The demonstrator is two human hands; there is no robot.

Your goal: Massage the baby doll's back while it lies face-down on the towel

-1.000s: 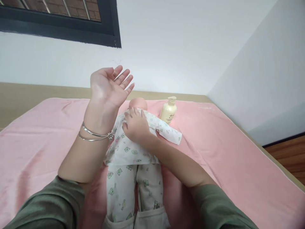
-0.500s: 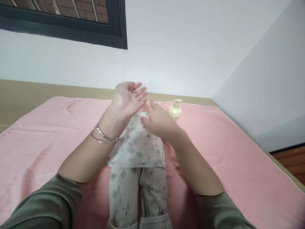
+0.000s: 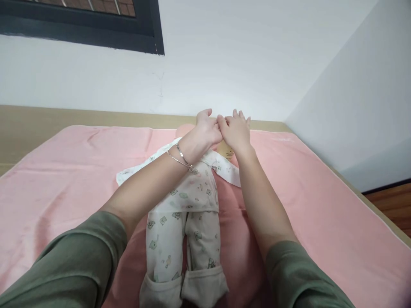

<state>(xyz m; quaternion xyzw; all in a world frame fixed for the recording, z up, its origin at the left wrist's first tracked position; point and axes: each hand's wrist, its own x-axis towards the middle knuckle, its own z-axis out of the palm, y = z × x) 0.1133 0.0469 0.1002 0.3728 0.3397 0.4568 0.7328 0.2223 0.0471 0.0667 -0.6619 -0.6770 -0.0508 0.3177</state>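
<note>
Small patterned clothes, a white top [image 3: 202,190] above trousers [image 3: 165,244] with turned-up cuffs, lie on the pink sheet; a doll's head seems to show partly beyond the collar. My left hand [image 3: 208,128], with bracelets at its wrist, is palm up above the collar, fingers spread and holding nothing. Its fingertips meet my right hand [image 3: 236,130], which is back up with its fingers apart and nothing in it. Just below my right hand, the cream bottle [image 3: 225,150] is mostly hidden behind it.
The pink sheet [image 3: 305,184] covers a wooden surface [image 3: 38,119] that meets a white wall [image 3: 231,55]. A dark window frame [image 3: 149,30] is at the upper left, and a grey-white wall rises at the right.
Both hands have shifted right, from above the top to in front of the bottle. The sleeves of the top have come into view, and the camera view has shifted slightly.
</note>
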